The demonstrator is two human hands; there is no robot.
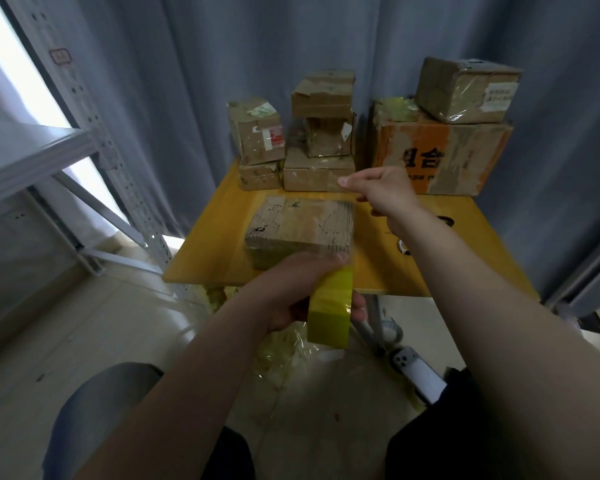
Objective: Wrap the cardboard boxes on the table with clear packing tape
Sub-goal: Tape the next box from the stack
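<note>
Table (215, 244) wooden; taped boxes (440, 157) stacked along far edge, out of way. Worn cardboard box (302, 230) alone near front, within reach for wrapping. Left hand (291, 289) grips tape roll (329, 306) at box's near edge. Right hand (378, 192) pinches what looks like clear tape end (338, 190), stretched over box top, likely to lay strip.

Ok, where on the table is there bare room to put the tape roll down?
Widest for the tape roll: the table strip between the near box and the left edge. Narrower: between that box and the right forearm, beside small dark items. The stacked boxes crowd the back.
</note>
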